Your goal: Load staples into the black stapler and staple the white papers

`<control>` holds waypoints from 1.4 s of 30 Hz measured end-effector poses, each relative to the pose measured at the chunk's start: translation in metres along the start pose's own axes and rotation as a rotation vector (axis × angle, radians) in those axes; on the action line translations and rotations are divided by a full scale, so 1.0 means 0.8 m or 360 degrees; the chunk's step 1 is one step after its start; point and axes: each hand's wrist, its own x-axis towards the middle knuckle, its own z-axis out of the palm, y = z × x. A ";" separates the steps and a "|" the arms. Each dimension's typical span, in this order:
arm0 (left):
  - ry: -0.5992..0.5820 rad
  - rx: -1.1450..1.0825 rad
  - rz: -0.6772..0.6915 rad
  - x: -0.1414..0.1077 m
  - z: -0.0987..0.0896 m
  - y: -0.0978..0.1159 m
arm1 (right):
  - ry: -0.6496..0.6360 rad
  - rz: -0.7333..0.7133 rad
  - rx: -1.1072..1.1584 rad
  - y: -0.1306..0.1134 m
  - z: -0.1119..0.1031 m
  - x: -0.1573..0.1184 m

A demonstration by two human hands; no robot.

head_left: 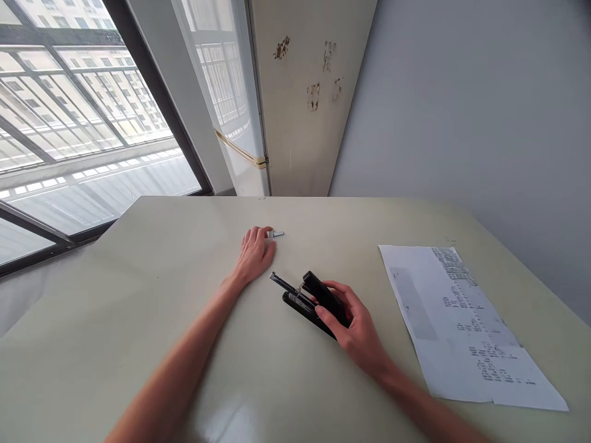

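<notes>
My right hand [353,326] is wrapped round a black stapler [327,300] above the near middle of the table. The stapler's top arm is raised off its base, and its staple tray sticks out in front, pointing up and left. Farther off, my left hand [255,252] rests on the tabletop with its fingers curled. Its fingertips are at one end of a small silvery strip of staples [277,234], which lies on the table. The thumb is a little apart from the strip, and the fingers partly cover its left end.
A printed sheet of paper [443,332] lies flat on the pale table [138,295], to the right of my right hand. Past the table's far edge stands a fridge [300,141] with worn marks on its side. A large window [69,111] is at the left, a plain wall [462,111] at the right.
</notes>
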 end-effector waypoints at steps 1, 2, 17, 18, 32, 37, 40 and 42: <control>0.0050 0.0006 -0.0011 0.001 0.000 0.001 | -0.0004 -0.0011 -0.0010 0.000 0.000 0.000; 0.0112 0.0012 -0.0031 0.000 -0.002 0.002 | -0.0006 -0.0029 -0.0026 0.001 -0.001 0.000; -0.0178 -0.0710 -0.0331 -0.128 -0.032 0.077 | -0.0021 -0.0507 -0.0803 0.022 -0.028 0.018; -0.0163 -0.0702 -0.0295 -0.129 -0.029 0.077 | -0.0022 -0.0525 -0.0829 0.024 -0.028 0.018; -0.0434 -0.0845 -0.0034 -0.147 -0.007 0.092 | -0.0026 -0.0485 -0.0771 0.025 -0.026 0.020; -0.0372 -0.0875 -0.0100 -0.147 -0.004 0.094 | -0.0023 -0.0493 -0.0775 0.022 -0.026 0.020; -0.0344 -0.0823 -0.0091 -0.145 -0.005 0.094 | -0.0010 -0.0517 -0.0809 0.021 -0.024 0.019; -0.0339 -0.0748 -0.0047 -0.144 -0.005 0.094 | 0.0025 -0.0528 -0.0813 0.021 -0.023 0.019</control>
